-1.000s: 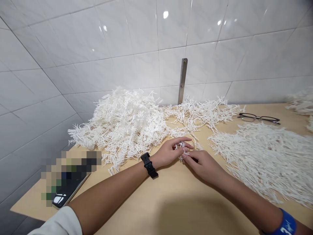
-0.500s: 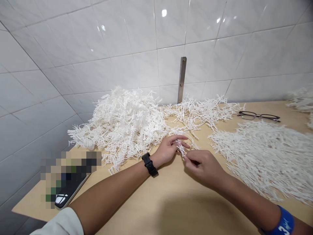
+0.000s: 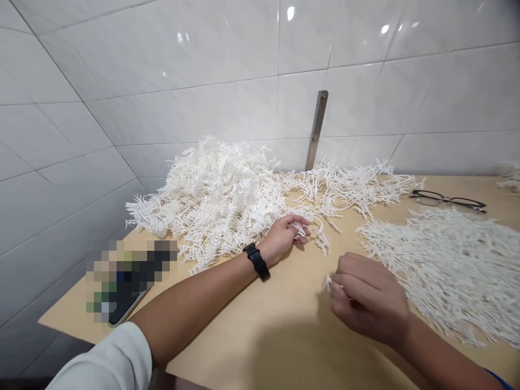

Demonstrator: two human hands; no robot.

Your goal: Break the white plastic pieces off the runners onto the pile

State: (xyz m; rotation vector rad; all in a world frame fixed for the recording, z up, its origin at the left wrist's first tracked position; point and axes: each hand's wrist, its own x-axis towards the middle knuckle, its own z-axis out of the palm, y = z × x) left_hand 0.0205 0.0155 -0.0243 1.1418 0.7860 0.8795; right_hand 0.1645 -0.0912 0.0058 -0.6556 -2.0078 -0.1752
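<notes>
My left hand (image 3: 284,237), with a black watch on its wrist, is curled around a small cluster of thin white branched strands (image 3: 299,231). Beside its fingertips a loose white sprig (image 3: 323,241) lies on the table. My right hand (image 3: 370,298) is closed in a pinch in front of the right-hand pile. A tiny tuft of white strand tips (image 3: 328,281) sticks out between its thumb and forefinger; the rest is hidden in the fist. A tall heap of white branched strands (image 3: 223,195) stands behind my left hand.
A flatter pile of straighter white strands (image 3: 455,276) covers the right side. More branched strands (image 3: 357,187) lie along the wall, near eyeglasses (image 3: 449,200). A phone (image 3: 130,303), partly blurred out, lies at the left table edge. A metal bracket (image 3: 317,130) is fixed on the tiled wall.
My right hand has pulled away from my left, toward me and to the right, with a small white tuft in its pinch. My left fingers have curled in more. The view has shifted slightly.
</notes>
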